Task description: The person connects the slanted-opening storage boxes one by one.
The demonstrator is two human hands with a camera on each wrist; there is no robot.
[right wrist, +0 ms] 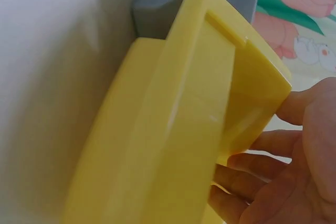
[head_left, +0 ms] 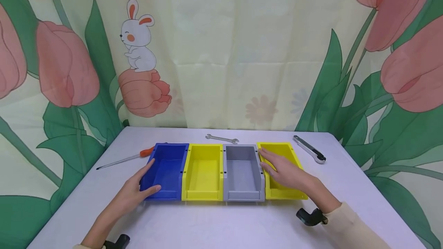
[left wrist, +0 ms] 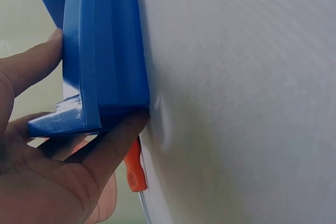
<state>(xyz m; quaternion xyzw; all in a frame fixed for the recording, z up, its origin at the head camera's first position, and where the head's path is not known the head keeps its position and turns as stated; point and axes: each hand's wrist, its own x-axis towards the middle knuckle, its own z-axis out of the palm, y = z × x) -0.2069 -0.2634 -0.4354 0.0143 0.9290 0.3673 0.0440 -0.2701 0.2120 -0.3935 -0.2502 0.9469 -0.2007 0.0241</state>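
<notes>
A blue bin (head_left: 167,170) is at the left end of a row of open plastic bins. My left hand (head_left: 132,191) holds its front left corner, thumb over the rim and fingers along the outer side; the left wrist view shows those fingers low against the bin (left wrist: 113,51). At the row's right end, my right hand (head_left: 285,170) reaches over a yellow bin (head_left: 285,194), its extended fingers touching the wall beside the grey bin (head_left: 243,195). This yellow bin (right wrist: 178,129) sits slightly askew. Between the blue and grey bins stands another yellow bin (head_left: 202,170).
Behind the row lies a double-ended wrench (head_left: 222,139). A screwdriver with an orange handle (head_left: 147,151) is at the left, its tip pointing outward, partly behind the blue bin. To the right lies a black-and-silver tool (head_left: 309,149). A printed curtain (head_left: 214,49) hangs behind the white table (head_left: 207,226).
</notes>
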